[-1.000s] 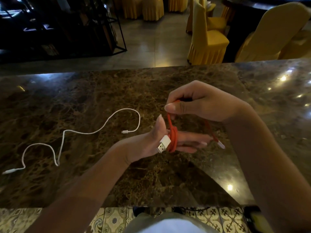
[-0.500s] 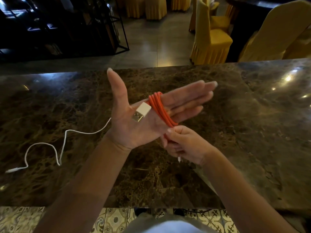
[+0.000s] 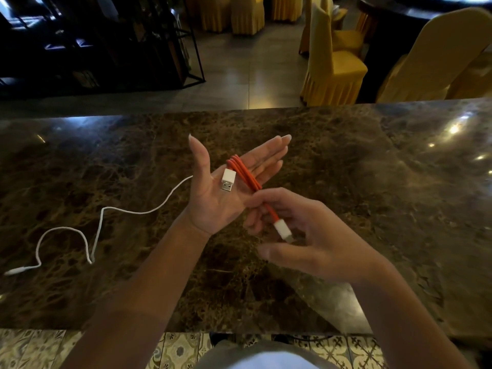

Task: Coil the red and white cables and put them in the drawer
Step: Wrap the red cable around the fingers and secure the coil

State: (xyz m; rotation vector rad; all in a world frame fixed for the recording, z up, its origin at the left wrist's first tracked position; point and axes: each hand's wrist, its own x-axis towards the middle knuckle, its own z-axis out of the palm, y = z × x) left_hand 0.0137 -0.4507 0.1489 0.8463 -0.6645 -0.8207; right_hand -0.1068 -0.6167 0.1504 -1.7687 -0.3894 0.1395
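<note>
The red cable point(image 3: 245, 173) is wound in several loops around the straight fingers of my left hand point(image 3: 221, 193), which is held palm up over the marble counter point(image 3: 346, 169). Its white USB plug point(image 3: 228, 179) lies on that palm. My right hand point(image 3: 314, 235) is just below and to the right, its fingers curled over the cable's short free end; the small white connector point(image 3: 282, 231) shows inside the hand and the thumb stands apart. The white cable point(image 3: 99, 230) lies loose and uncoiled on the counter to the left. No drawer is in view.
Yellow-covered chairs point(image 3: 335, 62) stand beyond the counter's far edge. A dark metal shelf rack point(image 3: 119, 49) is at the back left. Patterned floor tiles point(image 3: 181, 350) show below the near edge.
My right hand went from above my left hand to below it, winding the red cable on. It has now loosened its pinch, and the small connector shows. My left hand turned palm up.
</note>
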